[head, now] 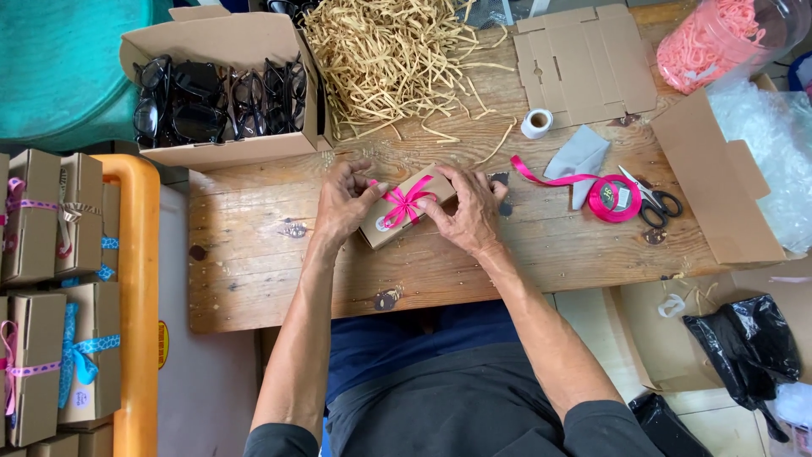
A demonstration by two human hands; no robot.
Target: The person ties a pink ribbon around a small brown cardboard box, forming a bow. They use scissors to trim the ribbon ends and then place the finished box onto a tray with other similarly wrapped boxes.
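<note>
Left hand (345,201) grips the left end of a small brown cardboard box (404,208), fingers curled on its edge. Right hand (467,211) presses the box's right side, fingertips at the pink ribbon bow (404,203) tied across the lid. Box sits mid-table on the wooden table (254,271). Pink ribbon spool (615,200) and scissors (655,201) lie to the right, well apart. Shredded paper filler (389,55) piled behind; open carton of dark glasses (222,97) back left.

Small kraft box (406,207), pink bow, table centre; open carton (222,85) far left; ribboned kraft boxes (59,296) stacked left; flat carton (585,63) far right.
</note>
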